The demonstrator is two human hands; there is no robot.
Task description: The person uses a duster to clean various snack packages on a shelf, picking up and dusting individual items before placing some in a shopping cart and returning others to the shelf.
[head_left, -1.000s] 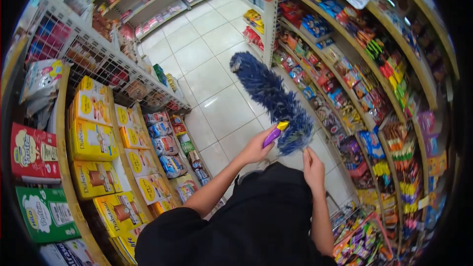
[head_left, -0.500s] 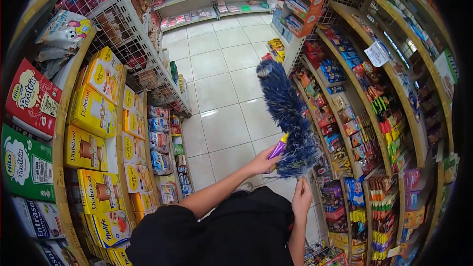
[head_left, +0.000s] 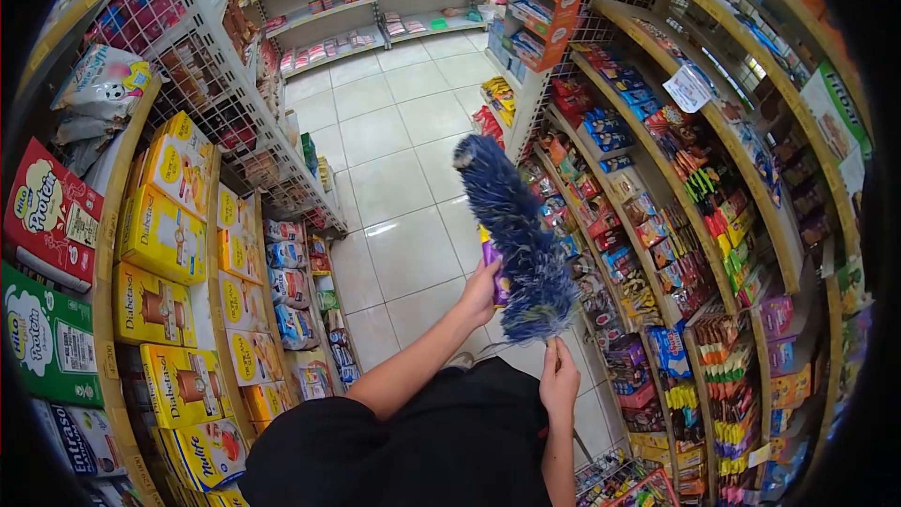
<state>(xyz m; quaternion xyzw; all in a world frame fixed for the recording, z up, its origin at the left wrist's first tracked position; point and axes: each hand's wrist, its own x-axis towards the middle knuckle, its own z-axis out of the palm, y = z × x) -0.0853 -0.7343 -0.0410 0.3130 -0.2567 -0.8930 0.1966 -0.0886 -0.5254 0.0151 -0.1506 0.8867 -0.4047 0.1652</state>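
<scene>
A fluffy blue duster is held upright and slightly tilted in front of the body, over the tiled aisle. My left hand is closed around a purple and yellow packet, just left of the duster; the duster hides part of the packet. At the duster's lower end, my right hand pinches its thin handle between thumb and fingers.
On the left, shelves hold yellow Diabetasol boxes and a green Hilo box. Snack shelves line the right side. White floor tiles lead to a back shelf. A wire basket stands low at right.
The view has shifted a little to the right. My left hand and the packet have turned more upright, and the duster has moved left in view.
</scene>
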